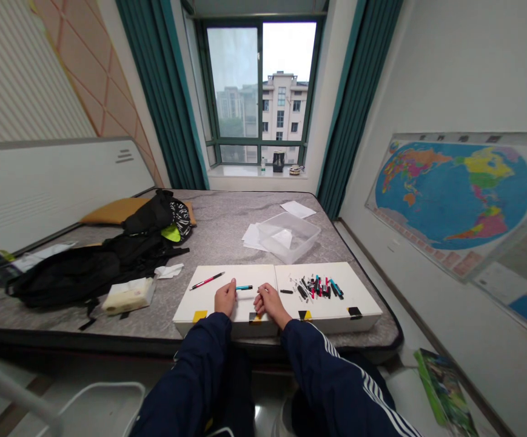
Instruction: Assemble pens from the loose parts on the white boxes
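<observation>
My left hand (225,298) is closed around a blue pen barrel (244,287), which sticks out to the right. My right hand (268,301) is a short way to the right of it, its fingers curled in a pinch. Whatever lies between those fingertips is too small to make out. Both hands are over the white boards (263,273). A red and black pen (207,280) lies slantwise left of my left hand. Just right of my right hand is a short black pen part (286,291). Farther right spreads a pile of pen parts (320,287) in black, red, blue and clear.
A clear plastic bin (306,233) stands behind the boards, near white papers (252,237). To the left lie a tissue pack (129,295) and a black backpack (72,273). The mattress edge (393,328) curves around at the right.
</observation>
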Motion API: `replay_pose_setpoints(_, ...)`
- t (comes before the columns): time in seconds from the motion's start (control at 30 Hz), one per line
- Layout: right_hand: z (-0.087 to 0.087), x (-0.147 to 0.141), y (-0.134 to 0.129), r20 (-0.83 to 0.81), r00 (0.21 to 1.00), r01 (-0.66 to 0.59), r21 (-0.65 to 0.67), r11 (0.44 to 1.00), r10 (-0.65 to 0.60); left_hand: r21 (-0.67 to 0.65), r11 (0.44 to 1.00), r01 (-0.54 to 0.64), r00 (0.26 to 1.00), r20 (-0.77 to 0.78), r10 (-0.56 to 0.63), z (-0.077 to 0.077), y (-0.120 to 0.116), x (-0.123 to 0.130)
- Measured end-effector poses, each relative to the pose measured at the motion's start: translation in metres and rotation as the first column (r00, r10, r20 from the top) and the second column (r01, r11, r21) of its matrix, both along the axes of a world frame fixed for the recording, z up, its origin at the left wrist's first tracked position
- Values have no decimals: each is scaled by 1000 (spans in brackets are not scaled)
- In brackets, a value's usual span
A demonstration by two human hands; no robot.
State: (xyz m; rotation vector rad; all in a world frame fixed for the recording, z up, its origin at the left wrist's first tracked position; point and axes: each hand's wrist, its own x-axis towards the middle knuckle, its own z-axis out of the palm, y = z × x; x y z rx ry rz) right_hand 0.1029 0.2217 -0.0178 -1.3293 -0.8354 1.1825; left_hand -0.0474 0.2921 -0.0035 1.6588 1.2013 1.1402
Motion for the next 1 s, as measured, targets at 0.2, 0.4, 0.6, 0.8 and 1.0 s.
replay_pose_setpoints(0.2,0,0,-2,-5,1000,17,43,999,-17,-245,968,55,947,319,27,-1,12,-11)
replay_pose_setpoints(0.4,4,1,-5,2,1000,11,59,998,-11,-259,964,61,907,418,56,-1,11,-11)
replay_pose_setpoints(0.6,2,-2,-4,28,1000,4,76,997,-6,-144,989,19,968,251,18,-4,9,-13)
replay_pose_setpoints(0.8,25,17,-29,303,950,9,224,975,-78,-102,993,-59,993,97,69,-5,8,-15)
replay_pose_setpoints(1.0,61,118,-97,623,772,5,192,981,-126,-100,991,-89,994,55,95,2,6,-13)
